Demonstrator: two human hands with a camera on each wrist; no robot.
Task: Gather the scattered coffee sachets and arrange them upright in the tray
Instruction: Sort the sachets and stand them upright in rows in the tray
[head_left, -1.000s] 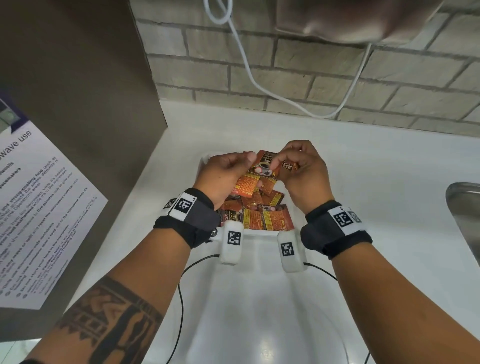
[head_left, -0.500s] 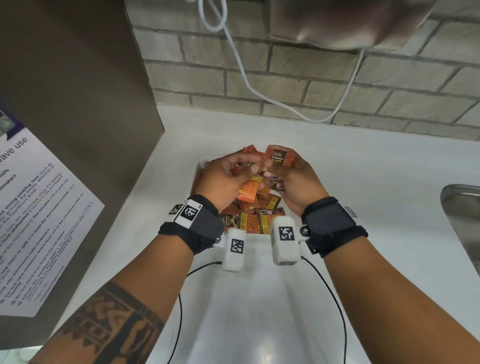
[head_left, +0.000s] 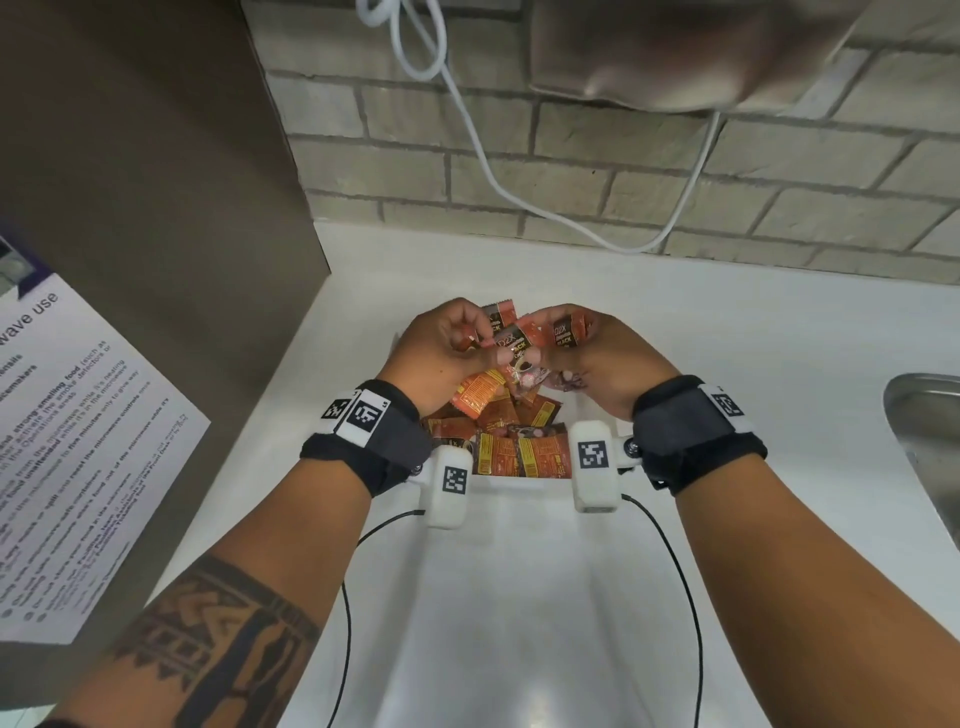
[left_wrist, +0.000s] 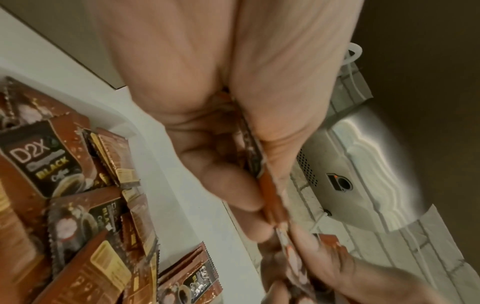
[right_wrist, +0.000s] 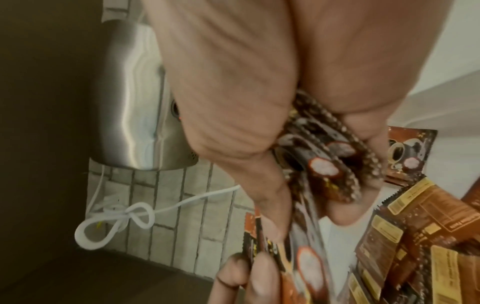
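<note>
Both hands were up over the tray (head_left: 524, 486) w/ a few coffee sachets between them: the left hand (head_left: 441, 353) had thumb and fingers pinched on one packet (head_left: 511, 340), and the right hand (head_left: 608, 364) had its fingers curled round a small stack (head_left: 569, 332), edges gripped in the palm. The rest of the sachets (head_left: 511, 447) lay flat and jumbled in the tray below, overlapping every which way, none upright yet as far as I could tell. Main risk imo: the packets were slick foil, thin, and held by edges only, so the stack in the right hand could fan out or one could slide free while the hands squared them up, dropping back on the heap or onto the counter (head_left: 727, 364). Also, w/ the tray bottom covered in flat sachets, anything stood on end would prob lean or topple; there was no clear slot or wall to rest against. The head view gave the layout, i.e. both hands, tray, sink edge (head_left: 930, 441) at right and the notice sheet (head_left: 67, 441) at left, but hid the palms. The left wrist view showed the packet (left_wrist: 270, 197) edge-on between thumb and fingers, plus the tray wall (left_wrist: 166, 176) and loose sachets (left_wrist: 52, 164) beside it. The right wrist view showed the stack (right_wrist: 332, 158) tucked under curled fingers, which the head cam couldn't, and the metal dryer (right_wrist: 135, 98) w/ its knotted white cord (right_wrist: 124, 218) on the brick wall.
</note>
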